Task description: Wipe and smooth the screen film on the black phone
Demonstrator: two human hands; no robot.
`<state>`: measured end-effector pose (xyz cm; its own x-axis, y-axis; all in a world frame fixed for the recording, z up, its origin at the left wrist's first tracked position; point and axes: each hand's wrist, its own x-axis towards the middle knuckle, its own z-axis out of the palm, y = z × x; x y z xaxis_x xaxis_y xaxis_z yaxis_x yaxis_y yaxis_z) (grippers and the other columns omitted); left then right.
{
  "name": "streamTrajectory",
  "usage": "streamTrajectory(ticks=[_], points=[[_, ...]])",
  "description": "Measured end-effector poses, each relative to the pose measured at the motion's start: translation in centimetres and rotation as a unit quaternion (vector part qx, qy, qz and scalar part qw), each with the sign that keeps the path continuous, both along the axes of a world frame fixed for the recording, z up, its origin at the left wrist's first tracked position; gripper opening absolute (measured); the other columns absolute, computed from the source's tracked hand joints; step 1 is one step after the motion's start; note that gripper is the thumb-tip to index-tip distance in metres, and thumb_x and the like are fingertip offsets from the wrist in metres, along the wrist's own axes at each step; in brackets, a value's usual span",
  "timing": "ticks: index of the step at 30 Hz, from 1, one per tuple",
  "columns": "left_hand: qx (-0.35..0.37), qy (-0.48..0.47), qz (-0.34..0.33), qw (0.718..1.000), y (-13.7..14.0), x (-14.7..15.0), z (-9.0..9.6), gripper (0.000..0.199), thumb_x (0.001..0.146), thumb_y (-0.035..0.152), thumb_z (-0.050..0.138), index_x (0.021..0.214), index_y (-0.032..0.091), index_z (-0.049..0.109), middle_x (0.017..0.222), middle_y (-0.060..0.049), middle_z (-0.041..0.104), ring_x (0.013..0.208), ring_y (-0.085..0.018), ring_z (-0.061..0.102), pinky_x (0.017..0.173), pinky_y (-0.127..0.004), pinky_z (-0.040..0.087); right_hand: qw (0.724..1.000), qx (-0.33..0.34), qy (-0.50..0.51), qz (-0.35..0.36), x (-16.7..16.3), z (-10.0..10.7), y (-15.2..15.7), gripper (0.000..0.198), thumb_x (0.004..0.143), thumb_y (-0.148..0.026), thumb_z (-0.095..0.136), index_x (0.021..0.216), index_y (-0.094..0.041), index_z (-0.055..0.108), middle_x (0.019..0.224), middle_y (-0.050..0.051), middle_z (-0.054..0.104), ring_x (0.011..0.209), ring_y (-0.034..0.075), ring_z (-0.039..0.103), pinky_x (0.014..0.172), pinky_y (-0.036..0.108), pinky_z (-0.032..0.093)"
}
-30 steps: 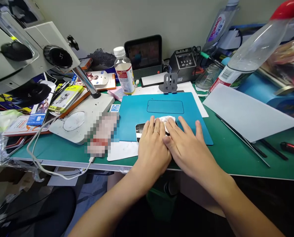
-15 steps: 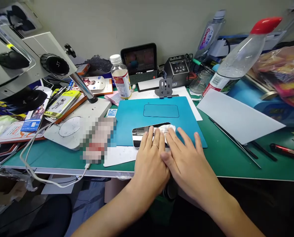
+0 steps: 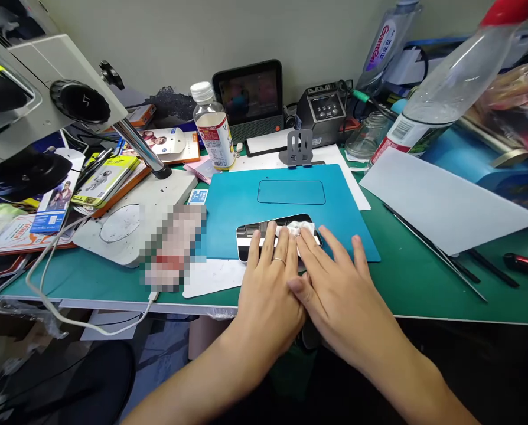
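A dark, glossy phone (image 3: 245,234) lies on a blue mat (image 3: 228,200), its screen reflecting the surroundings. On the phone is a crumpled white tissue (image 3: 303,227), partly hidden under fingertips. My left hand (image 3: 270,289), wearing a ring, lies flat over the phone with fingers stretched out, some tips at the tissue's edge. My right hand (image 3: 341,289) rests beside it, fingers straight and partly spread, index and middle tips on the tissue. Its thumb overlaps the left hand. Neither hand is closed around anything. A phone outline (image 3: 291,192) is on the mat behind.
At left stands a microscope (image 3: 82,103) beside stacked boxes. A drink bottle (image 3: 215,130), a small screen (image 3: 248,88) and a grey slotted holder (image 3: 299,147) line the back. To the right are a white sheet (image 3: 445,195), tweezers (image 3: 441,257) and a red-capped bottle (image 3: 459,88).
The view has shifted slightly, so the surroundings sit a little higher and wider apart. Both hands stay on the phone and tissue in nearly the same pose.
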<state>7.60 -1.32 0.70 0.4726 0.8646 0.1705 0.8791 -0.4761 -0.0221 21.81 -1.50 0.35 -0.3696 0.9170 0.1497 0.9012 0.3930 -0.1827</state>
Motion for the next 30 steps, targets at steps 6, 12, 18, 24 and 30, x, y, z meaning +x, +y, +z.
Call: streamTrajectory(ticks=[6, 12, 18, 24, 30], points=[[0.008, 0.015, 0.004, 1.0, 0.3, -0.1, -0.1, 0.058, 0.101, 0.028, 0.038, 0.154, 0.006, 0.037, 0.159, -0.016, 0.037, 0.15, -0.041, 0.021, 0.122, -0.06, 0.022, 1.0, 0.01, -0.002, 0.007, -0.1, 0.3, 0.5, 0.069, 0.103, -0.054, 0.018, 0.155, -0.013, 0.037, 0.16, 0.007, 0.037, 0.149, 0.036, 0.028, 0.117, 0.071, 0.019], [0.036, 0.001, 0.004, 0.999, -1.4, -0.4, -0.4, 0.055, 0.102, 0.027, 0.033, 0.15, 0.003, 0.042, 0.156, -0.018, 0.041, 0.148, -0.038, 0.03, 0.12, -0.056, 0.029, 0.999, 0.033, -0.004, 0.031, -0.3, -0.1, -1.2, 0.07, 0.103, -0.055, 0.02, 0.153, -0.01, 0.039, 0.16, 0.011, 0.037, 0.149, 0.038, 0.029, 0.115, 0.073, 0.022], [0.013, 0.004, 0.012, 1.0, 0.7, -0.4, 0.0, 0.057, 0.1, 0.025, 0.037, 0.153, 0.005, 0.037, 0.158, -0.017, 0.038, 0.149, -0.04, 0.027, 0.12, -0.057, 0.028, 1.0, 0.003, -0.001, -0.002, -0.7, 0.3, 0.6, 0.068, 0.104, -0.053, 0.017, 0.154, -0.012, 0.038, 0.161, 0.008, 0.034, 0.15, 0.036, 0.027, 0.117, 0.071, 0.021], [0.04, -0.006, -0.003, 0.999, -1.3, 0.3, -0.4, 0.057, 0.1, 0.027, 0.036, 0.151, 0.004, 0.04, 0.156, -0.018, 0.041, 0.148, -0.039, 0.031, 0.119, -0.055, 0.032, 1.0, 0.028, -0.008, 0.007, 0.2, -0.6, -1.8, 0.068, 0.103, -0.054, 0.024, 0.157, -0.014, 0.032, 0.163, 0.006, 0.03, 0.152, 0.037, 0.023, 0.117, 0.072, 0.019], [0.025, -0.016, -0.022, 0.999, -0.6, 0.7, -0.3, 0.056, 0.1, 0.029, 0.038, 0.151, 0.005, 0.041, 0.157, -0.017, 0.041, 0.148, -0.04, 0.028, 0.12, -0.055, 0.029, 0.999, 0.036, -0.012, -0.017, 0.8, -0.8, -1.8, 0.067, 0.103, -0.053, 0.023, 0.156, -0.012, 0.034, 0.162, 0.007, 0.033, 0.151, 0.038, 0.024, 0.116, 0.073, 0.019]])
